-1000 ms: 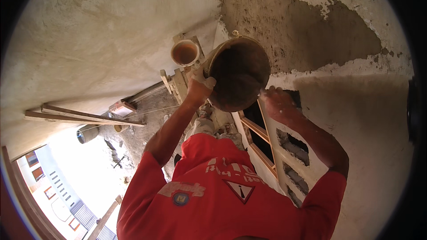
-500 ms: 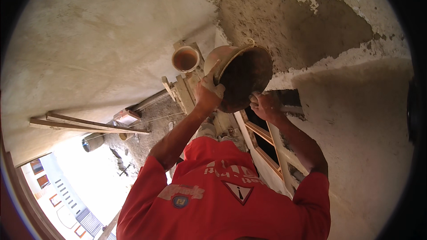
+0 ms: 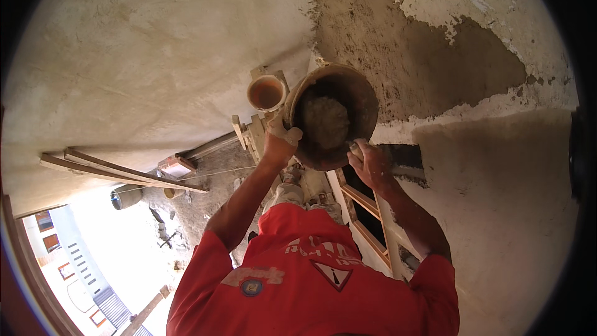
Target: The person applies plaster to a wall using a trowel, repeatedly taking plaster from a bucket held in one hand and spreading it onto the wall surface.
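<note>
Up ahead of me a mud-stained bucket (image 3: 362,102) is held with its mouth turned toward me. A lump of wet grey mortar (image 3: 324,123) lies inside it. My left hand (image 3: 281,142) is closed on the bucket's left side, its thumb at the rim. At the lower right of the rim, my right hand (image 3: 372,163) has its fingers curled around the edge; its palm side is partly hidden. Just left of the bucket stands a smaller pail (image 3: 281,103) with reddish-brown contents, on wooden boards.
Fresh dark plaster (image 3: 429,62) covers part of the wall ahead. Wooden planks (image 3: 124,173) jut out at the left. A wooden frame (image 3: 364,202) runs below my right arm. Another bucket (image 3: 127,196) lies far below, near a bright opening.
The bucket has tilted, so the mortar inside now shows. My left hand has shifted slightly left and down, and my right hand has lowered a little.
</note>
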`<state>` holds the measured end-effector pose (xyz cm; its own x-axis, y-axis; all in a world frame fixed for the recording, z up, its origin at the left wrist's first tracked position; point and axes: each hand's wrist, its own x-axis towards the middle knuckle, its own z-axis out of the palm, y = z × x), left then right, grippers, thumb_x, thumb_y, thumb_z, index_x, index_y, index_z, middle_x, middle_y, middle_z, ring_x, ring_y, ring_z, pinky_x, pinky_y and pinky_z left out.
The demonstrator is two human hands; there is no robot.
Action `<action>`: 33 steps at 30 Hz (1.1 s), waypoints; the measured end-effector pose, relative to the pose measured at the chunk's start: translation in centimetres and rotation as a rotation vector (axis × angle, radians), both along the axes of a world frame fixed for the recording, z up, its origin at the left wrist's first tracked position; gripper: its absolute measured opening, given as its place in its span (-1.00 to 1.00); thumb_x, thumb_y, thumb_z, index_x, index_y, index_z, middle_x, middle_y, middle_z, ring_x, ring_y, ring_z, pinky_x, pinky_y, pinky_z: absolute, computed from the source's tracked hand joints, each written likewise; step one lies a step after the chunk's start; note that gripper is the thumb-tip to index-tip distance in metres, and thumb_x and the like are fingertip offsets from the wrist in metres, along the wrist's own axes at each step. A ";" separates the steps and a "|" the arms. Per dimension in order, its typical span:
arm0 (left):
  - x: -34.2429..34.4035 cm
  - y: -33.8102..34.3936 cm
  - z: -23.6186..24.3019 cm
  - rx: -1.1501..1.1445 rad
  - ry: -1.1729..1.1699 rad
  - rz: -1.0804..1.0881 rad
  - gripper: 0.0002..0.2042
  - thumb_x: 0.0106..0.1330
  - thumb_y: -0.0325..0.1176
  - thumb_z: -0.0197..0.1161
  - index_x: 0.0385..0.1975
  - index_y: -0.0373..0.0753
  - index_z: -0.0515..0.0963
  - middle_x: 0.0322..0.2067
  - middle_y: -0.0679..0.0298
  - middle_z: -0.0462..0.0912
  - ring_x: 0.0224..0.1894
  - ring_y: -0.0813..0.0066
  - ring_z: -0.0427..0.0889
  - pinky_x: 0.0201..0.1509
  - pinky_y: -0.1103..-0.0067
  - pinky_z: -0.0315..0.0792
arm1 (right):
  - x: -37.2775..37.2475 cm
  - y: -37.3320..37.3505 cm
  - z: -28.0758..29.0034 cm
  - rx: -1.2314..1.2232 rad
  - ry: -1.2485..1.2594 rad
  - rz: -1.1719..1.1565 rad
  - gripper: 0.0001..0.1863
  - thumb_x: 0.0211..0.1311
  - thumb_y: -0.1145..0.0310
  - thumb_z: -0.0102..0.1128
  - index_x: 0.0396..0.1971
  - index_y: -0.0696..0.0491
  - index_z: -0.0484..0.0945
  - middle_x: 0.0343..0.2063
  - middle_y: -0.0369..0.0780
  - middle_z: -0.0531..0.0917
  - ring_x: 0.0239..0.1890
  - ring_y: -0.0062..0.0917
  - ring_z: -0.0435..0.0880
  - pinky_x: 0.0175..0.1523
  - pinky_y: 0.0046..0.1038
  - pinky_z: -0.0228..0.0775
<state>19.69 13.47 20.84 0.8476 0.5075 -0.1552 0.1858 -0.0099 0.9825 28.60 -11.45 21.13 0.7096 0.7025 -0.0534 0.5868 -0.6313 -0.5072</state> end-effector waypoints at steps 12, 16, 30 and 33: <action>0.8 1.6 -1.3 -0.175 -0.105 0.103 -0.51 -0.05 -0.49 0.08 0.00 -0.41 0.47 -0.31 0.13 0.62 -0.32 0.37 0.56 -0.16 0.51 0.47 | 3.7 1.6 4.6 -0.217 -0.026 0.012 -0.59 0.22 0.22 0.23 -0.04 0.18 0.48 -0.42 0.08 0.66 -0.29 -0.05 0.69 -0.17 -0.16 0.54; -0.4 2.5 0.0 -0.286 -0.101 0.200 -0.51 -0.06 -0.50 0.09 -0.01 -0.41 0.48 -0.35 0.25 0.60 -0.39 0.47 0.52 -0.27 0.59 0.45 | 4.9 4.4 10.8 -0.097 -0.007 0.094 -0.63 0.18 0.26 0.28 -0.10 0.15 0.47 -0.44 0.05 0.65 -0.32 -0.05 0.68 -0.18 -0.15 0.51; -8.2 4.9 -2.8 -0.156 -0.020 0.514 -0.54 -0.14 -0.51 0.07 -0.12 -0.43 0.49 -0.33 0.25 0.57 -0.34 0.45 0.48 -0.17 0.60 0.42 | 10.0 7.1 24.1 0.278 0.781 0.111 -0.45 0.15 0.23 0.28 0.10 0.18 0.46 -0.43 -0.18 0.62 -0.58 -0.54 0.56 -0.52 -0.49 0.48; -8.8 3.4 -3.3 -0.182 0.021 0.465 -0.53 -0.13 -0.51 0.07 -0.10 -0.43 0.49 -0.33 0.25 0.58 -0.33 0.47 0.49 -0.19 0.61 0.43 | 18.8 0.1 20.1 0.028 0.145 -0.388 -0.33 0.20 -0.01 0.22 0.21 0.08 0.37 -0.37 -0.21 0.61 -0.52 -0.56 0.54 -0.47 -0.58 0.48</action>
<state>10.89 16.87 17.49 0.5334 0.7943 -0.2909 0.1499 0.2497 0.9566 47.45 -11.36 41.28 0.9084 0.3873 -0.1574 0.2293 -0.7762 -0.5873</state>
